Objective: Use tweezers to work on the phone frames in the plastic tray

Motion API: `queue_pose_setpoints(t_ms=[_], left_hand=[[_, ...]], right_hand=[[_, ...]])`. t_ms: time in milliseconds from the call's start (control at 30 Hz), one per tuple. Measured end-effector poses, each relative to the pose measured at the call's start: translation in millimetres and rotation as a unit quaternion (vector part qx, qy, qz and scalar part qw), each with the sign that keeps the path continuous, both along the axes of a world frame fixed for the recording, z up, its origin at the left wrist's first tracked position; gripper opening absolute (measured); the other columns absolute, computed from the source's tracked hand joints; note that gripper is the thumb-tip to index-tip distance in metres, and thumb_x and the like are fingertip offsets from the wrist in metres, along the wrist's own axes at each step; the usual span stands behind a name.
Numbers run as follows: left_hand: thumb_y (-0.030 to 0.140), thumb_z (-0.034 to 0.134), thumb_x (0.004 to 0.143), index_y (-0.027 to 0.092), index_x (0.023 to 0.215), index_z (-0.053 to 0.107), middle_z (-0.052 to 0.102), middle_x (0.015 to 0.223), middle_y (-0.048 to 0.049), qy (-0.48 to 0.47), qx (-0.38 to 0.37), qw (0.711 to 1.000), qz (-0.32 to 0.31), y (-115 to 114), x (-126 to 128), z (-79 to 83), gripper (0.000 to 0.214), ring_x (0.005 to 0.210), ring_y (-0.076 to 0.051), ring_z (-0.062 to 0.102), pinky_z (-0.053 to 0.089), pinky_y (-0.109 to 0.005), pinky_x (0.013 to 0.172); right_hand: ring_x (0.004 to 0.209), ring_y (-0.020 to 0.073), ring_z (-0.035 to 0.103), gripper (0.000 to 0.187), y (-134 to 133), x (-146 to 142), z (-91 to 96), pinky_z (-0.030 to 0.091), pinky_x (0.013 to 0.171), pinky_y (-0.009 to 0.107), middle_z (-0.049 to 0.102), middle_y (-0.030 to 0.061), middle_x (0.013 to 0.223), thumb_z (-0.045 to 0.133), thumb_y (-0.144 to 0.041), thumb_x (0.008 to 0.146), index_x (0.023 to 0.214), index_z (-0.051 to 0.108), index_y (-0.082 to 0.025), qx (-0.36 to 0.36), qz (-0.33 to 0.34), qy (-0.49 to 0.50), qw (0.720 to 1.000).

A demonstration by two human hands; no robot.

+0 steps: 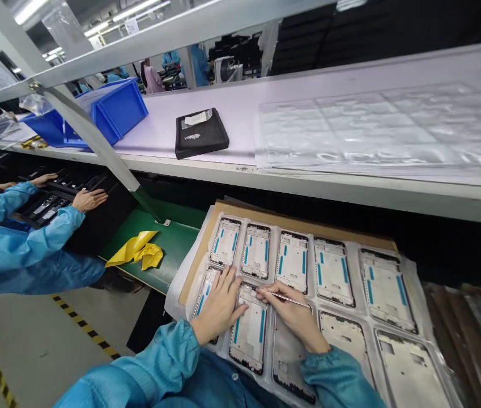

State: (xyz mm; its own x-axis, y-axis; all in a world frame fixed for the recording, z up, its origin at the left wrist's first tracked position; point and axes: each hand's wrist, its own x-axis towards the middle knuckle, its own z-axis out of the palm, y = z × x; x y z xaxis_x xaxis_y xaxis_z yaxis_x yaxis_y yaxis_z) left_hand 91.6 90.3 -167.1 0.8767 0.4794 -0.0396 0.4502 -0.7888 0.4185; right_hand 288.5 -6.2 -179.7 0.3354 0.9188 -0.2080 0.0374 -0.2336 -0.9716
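Note:
A clear plastic tray (414,275) holds several phone mid-frames in rows. My left hand (218,306) lies flat with fingers stretched out, over a phone frame (248,334) with blue strips and the frame to its left. In my right hand (293,311) is a thin metal tool that looks like tweezers (289,298), pinched between thumb and fingers. My right fingertips are at the upper end of the same frame; the tool's tip is hidden. Upper-row frames, such as one phone frame (293,260), carry blue strips. The lower-right phone frame (412,371) shows none.
Cardboard (308,222) lies under the tray. Above runs a white shelf (240,139) with a black foam tray (201,146), blue bins (121,110) and clear plastic sheets (363,130). Yellow film (132,249) lies on the green bench (172,260). A co-worker's hand (89,199) is at left.

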Motion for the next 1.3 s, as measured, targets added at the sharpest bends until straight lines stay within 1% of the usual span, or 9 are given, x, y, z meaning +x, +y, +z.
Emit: queue_pose_setpoints(t_ms=[200, 400, 567, 733, 833, 967, 1067, 1200, 1300], left_hand=[[0.027, 0.055, 0.097, 0.013, 0.142, 0.047, 0.009, 0.164, -0.0211, -0.03, 0.026, 0.999, -0.03, 2, -4, 2.9, 0.048, 0.153, -0.04, 0.009, 0.028, -0.062, 0.116], [0.028, 0.054, 0.096, 0.014, 0.147, 0.045, 0.002, 0.165, -0.0204, -0.023, 0.077, 0.996, -0.05, 1, -6, -0.5, 0.053, 0.152, -0.042, 0.011, 0.032, -0.06, 0.114], [0.036, 0.045, 0.102, 0.016, 0.145, 0.049, 0.015, 0.162, -0.0225, -0.018, 0.115, 0.993, -0.035, -1, -2, -0.2, 0.048, 0.15, -0.042, 0.019, 0.032, -0.061, 0.113], [0.038, 0.048, 0.099, 0.016, 0.139, 0.054, 0.031, 0.155, -0.0256, -0.016, 0.142, 0.989, -0.028, -3, 2, 1.8, 0.046, 0.142, -0.044, 0.035, 0.036, -0.062, 0.108], [0.037, 0.05, 0.098, 0.015, 0.139, 0.055, 0.031, 0.155, -0.0269, -0.031, 0.171, 0.985, -0.022, -4, 3, 0.7, 0.047, 0.143, -0.044, 0.034, 0.037, -0.063, 0.107], [0.038, 0.054, 0.096, 0.014, 0.138, 0.055, 0.034, 0.152, -0.0283, -0.039, 0.177, 0.983, -0.022, -6, 3, -0.4, 0.049, 0.142, -0.044, 0.035, 0.039, -0.061, 0.106], [0.035, 0.056, 0.094, 0.014, 0.137, 0.056, 0.036, 0.151, -0.0291, -0.037, 0.16, 0.986, -0.018, -7, 6, 1.2, 0.048, 0.142, -0.045, 0.035, 0.038, -0.063, 0.106], [0.032, 0.06, 0.09, 0.011, 0.133, 0.056, 0.036, 0.149, -0.0327, -0.014, 0.123, 0.992, -0.007, -7, 9, 5.1, 0.049, 0.143, -0.046, 0.032, 0.032, -0.066, 0.109], [0.039, 0.064, 0.088, 0.008, 0.132, 0.056, 0.036, 0.147, -0.036, -0.013, 0.127, 0.992, -0.012, -14, 13, -5.4, 0.054, 0.143, -0.046, 0.033, 0.035, -0.065, 0.108]], right_hand=[[0.081, 0.0156, 0.068, 0.035, -1, 0, 0.2, 0.053, 0.074, 0.024, 0.069, 0.0079, 0.088, 0.06, -0.044, 0.094, 0.078, 0.067, -0.014, 0.061, 0.033, -0.057, 0.996], [0.082, 0.0161, 0.07, 0.032, 3, -1, 9.2, 0.054, 0.071, 0.02, 0.069, 0.0064, 0.084, 0.06, -0.038, 0.095, 0.076, 0.068, -0.014, 0.104, 0.027, -0.1, 0.989], [0.083, 0.015, 0.069, 0.031, 1, -5, 11.8, 0.054, 0.074, 0.019, 0.068, 0.0069, 0.085, 0.06, -0.038, 0.095, 0.077, 0.066, -0.014, 0.092, 0.014, -0.108, 0.99], [0.08, 0.0151, 0.069, 0.029, -3, -7, 8.6, 0.055, 0.074, 0.019, 0.068, 0.0081, 0.084, 0.062, -0.036, 0.094, 0.076, 0.066, -0.013, 0.105, -0.005, -0.119, 0.987], [0.078, 0.0139, 0.07, 0.027, -2, -7, 8.2, 0.054, 0.074, 0.017, 0.069, 0.007, 0.083, 0.063, -0.034, 0.093, 0.076, 0.067, -0.014, 0.122, -0.013, -0.14, 0.982], [0.078, 0.0152, 0.07, 0.028, 0, -9, 7.3, 0.055, 0.073, 0.018, 0.069, 0.0076, 0.083, 0.064, -0.035, 0.092, 0.074, 0.066, -0.014, 0.13, -0.033, -0.155, 0.979], [0.079, 0.0156, 0.07, 0.03, -2, -9, 5.2, 0.055, 0.073, 0.018, 0.069, 0.0073, 0.083, 0.064, -0.037, 0.092, 0.073, 0.065, -0.014, 0.123, -0.03, -0.153, 0.98], [0.081, 0.0144, 0.069, 0.031, -3, -9, 2.5, 0.053, 0.078, 0.017, 0.07, 0.0062, 0.086, 0.064, -0.041, 0.091, 0.074, 0.067, -0.016, 0.083, -0.038, -0.148, 0.985], [0.072, 0.0145, 0.069, 0.032, -5, -3, -6.3, 0.053, 0.071, 0.013, 0.068, 0.0048, 0.077, 0.067, -0.047, 0.085, 0.069, 0.069, -0.019, 0.092, -0.054, -0.133, 0.985]])
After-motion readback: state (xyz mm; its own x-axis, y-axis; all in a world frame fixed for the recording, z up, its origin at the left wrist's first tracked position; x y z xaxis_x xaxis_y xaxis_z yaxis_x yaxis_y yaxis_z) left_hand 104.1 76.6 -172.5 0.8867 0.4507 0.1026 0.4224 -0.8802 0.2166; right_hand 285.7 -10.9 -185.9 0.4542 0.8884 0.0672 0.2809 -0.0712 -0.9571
